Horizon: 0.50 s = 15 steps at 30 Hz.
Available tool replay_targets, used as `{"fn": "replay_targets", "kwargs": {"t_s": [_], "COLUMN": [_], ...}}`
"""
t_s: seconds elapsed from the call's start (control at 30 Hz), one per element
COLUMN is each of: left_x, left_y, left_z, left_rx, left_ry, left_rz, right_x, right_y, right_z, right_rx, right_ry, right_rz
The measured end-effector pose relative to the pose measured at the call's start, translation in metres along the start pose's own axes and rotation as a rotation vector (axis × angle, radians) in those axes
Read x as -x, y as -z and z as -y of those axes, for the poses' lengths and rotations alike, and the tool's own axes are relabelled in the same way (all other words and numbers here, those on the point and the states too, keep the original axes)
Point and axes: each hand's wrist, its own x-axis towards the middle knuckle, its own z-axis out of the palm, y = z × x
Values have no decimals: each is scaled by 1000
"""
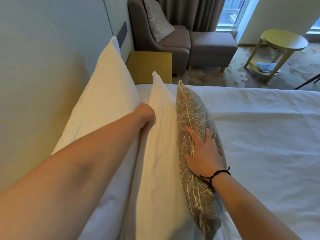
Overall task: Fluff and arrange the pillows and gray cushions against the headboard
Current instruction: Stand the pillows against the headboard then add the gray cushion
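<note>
Two white pillows stand on edge along the headboard (34, 84): a large back pillow (107, 94) leaning on it and a second white pillow (161, 135) in front. A gray cushion (195, 110) with a pale branch pattern stands against the second pillow. My left hand (146, 116) reaches down into the gap between the two white pillows, its fingers hidden there. My right hand (202, 153) lies flat with spread fingers on the gray cushion's face.
White bed sheet (259, 135) spreads to the right. Beyond the bed's far edge stand a yellow nightstand (150, 66), a gray armchair (161, 40) holding another patterned cushion (157, 19), a gray ottoman (213, 47) and a round yellow side table (284, 40).
</note>
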Motion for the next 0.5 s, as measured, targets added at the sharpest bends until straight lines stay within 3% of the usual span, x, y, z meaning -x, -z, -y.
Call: {"fn": "replay_targets", "kwargs": {"t_s": [0.13,0.27,0.37,0.5], "left_x": [-46,-68,-81,-88], "left_y": [1,1,12,22], "left_z": [-22,-31,-29,-17], "left_rx": [43,-88,-472,-878], "left_ry": [49,-146,-419,-398], "left_rz": [-111,-217,-367,-338], "right_x": [-10,-11,-10,-10], "right_y": [-6,-8,-9,-9], "right_z": [-8,-12,-14,-12], "right_rx": [-87,-120,-146,-176], "right_ry": [27,45,56,63], "right_rz": [-21,-28,-37,-25]}}
